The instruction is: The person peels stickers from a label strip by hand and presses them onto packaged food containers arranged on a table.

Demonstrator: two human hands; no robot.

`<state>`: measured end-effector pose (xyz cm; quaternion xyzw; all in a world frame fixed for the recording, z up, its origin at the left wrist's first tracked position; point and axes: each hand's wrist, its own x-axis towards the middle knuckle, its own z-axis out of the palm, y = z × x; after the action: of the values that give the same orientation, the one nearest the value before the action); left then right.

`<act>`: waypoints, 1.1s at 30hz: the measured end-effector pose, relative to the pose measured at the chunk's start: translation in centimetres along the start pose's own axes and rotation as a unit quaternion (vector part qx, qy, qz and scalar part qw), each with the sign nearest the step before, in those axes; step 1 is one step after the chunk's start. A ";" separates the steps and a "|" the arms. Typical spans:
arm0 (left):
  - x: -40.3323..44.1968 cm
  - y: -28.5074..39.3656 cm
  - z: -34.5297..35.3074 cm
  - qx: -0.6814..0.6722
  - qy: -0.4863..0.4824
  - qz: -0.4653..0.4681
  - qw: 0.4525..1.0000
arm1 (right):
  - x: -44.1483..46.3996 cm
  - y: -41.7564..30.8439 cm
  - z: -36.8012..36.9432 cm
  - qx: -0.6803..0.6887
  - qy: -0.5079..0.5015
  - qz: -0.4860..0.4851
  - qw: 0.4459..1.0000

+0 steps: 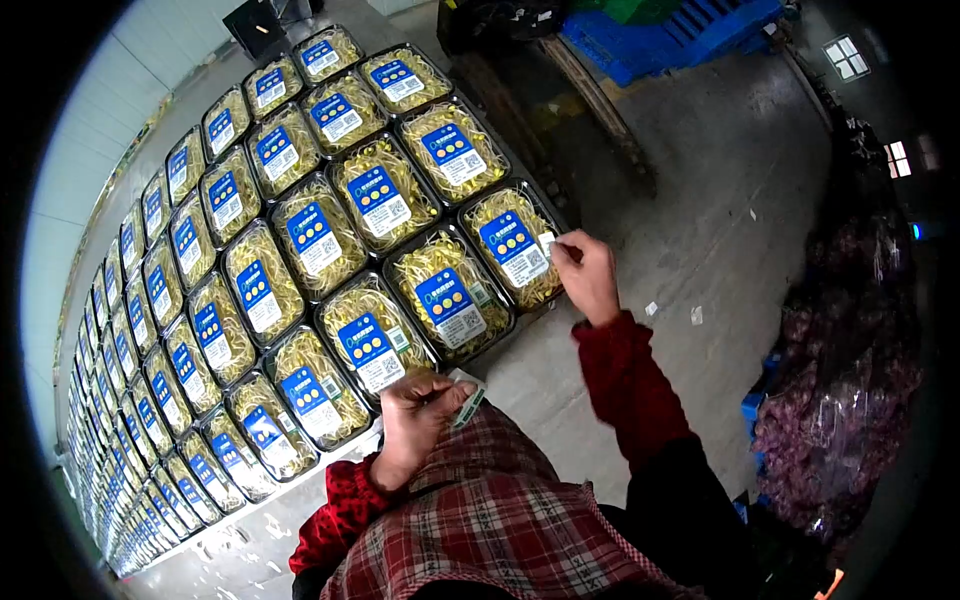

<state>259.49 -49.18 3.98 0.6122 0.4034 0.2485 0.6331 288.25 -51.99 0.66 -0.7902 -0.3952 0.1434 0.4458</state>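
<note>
My left hand (412, 418) is closed on a small strip of labels (468, 404), just off the table's near edge. My right hand (588, 274) is pinched around a small white sticker (546, 243) at the right edge of the corner tray of sprouts (512, 245). Rows of black trays packed with sprouts, each with a blue and white label, cover the table. Small green and white stickers show on several near trays, such as the tray (452, 292) left of the corner one.
A blue pallet (660, 40) lies at the top right, with wooden beams (600, 95) beside it. Wrapped purple produce (840, 440) is stacked at the right. Scraps of paper (697, 315) lie on the grey floor (700, 240).
</note>
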 end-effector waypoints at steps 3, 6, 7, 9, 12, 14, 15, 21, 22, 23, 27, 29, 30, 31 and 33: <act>-0.2 -0.8 0.1 -0.018 -0.009 -0.042 0.999 | 2.0 2.2 1.0 -0.128 -0.003 -0.069 0.989; -0.7 -1.1 -0.3 -0.044 0.002 -0.009 0.999 | 2.0 2.7 2.1 -0.260 -0.018 -0.100 0.960; -1.0 -2.2 -0.6 -0.023 0.010 -0.010 1.000 | 2.1 2.4 2.1 -0.279 -0.035 -0.078 0.956; -1.4 -0.9 -1.0 -0.043 0.045 -0.018 0.998 | 2.2 2.6 2.1 -0.332 -0.069 -0.062 0.939; -2.6 -1.5 -2.2 -0.170 0.068 -0.108 0.977 | 2.4 3.9 1.8 -0.393 -0.059 -0.094 0.913; -3.2 -1.5 -3.8 -0.043 0.112 0.043 0.992 | 2.8 2.4 1.5 -0.393 -0.095 -0.054 0.913; -3.9 -1.4 -4.7 -0.038 0.136 0.066 0.988 | 2.6 1.0 1.5 -0.409 -0.086 -0.065 0.906; -8.7 -0.7 -10.4 -0.060 0.223 0.016 0.973 | -10.1 -18.0 10.8 0.133 -0.514 -0.157 0.833; -9.2 -1.0 -10.4 -0.046 0.239 0.021 0.970 | -11.3 -17.3 13.0 0.171 -0.530 -0.194 0.808; -10.7 -0.6 -11.4 -0.111 0.255 -0.005 0.960 | -12.5 -18.9 13.7 0.144 -0.571 -0.143 0.795; -17.4 -2.2 -16.1 -0.176 0.322 0.028 0.930 | -18.4 -25.9 18.2 0.146 -0.562 -0.284 0.763; -21.2 -3.6 -18.6 -0.173 0.360 0.031 0.916 | -21.8 -28.5 20.7 0.125 -0.584 -0.339 0.727; -23.8 -3.8 -20.3 -0.151 0.356 0.022 0.922 | -23.9 -30.5 21.7 0.124 -0.606 -0.355 0.701; -26.4 -4.5 -21.6 -0.143 0.377 0.046 0.914 | -26.3 -32.5 22.7 0.125 -0.632 -0.357 0.677; -31.8 -5.2 -24.5 -0.166 0.381 0.059 0.908 | -30.6 -35.0 25.7 0.160 -0.709 -0.336 0.598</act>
<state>221.05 -61.45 7.27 0.3796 0.5300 0.5629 0.5081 236.20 -49.67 10.96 -0.1670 -0.7956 0.5597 0.1611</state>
